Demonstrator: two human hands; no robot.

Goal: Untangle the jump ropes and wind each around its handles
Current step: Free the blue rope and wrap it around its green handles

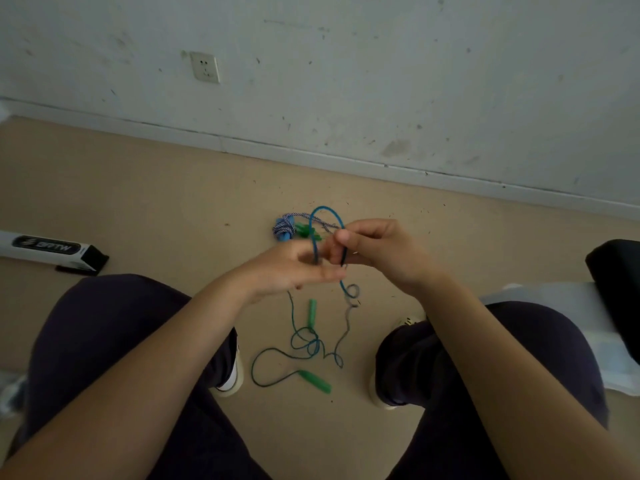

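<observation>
A thin blue jump rope (325,211) arches in a loop above both hands. My left hand (294,268) holds one side of the loop, its fingers stretched toward the right. My right hand (374,249) pinches the other side between thumb and fingers. Below them the rope hangs down into loose coils (308,341) on the floor between my feet. Two green handles lie there, one upright-looking (312,311) and one lower (317,381). Farther away lies a wound blue-and-white striped rope (284,228) with green handles (306,232).
I sit with my knees (114,334) apart over a beige floor. A white and black box (52,251) lies at the left. A black object (616,271) and a white sheet (561,306) sit at the right. A wall with a socket (205,66) stands ahead.
</observation>
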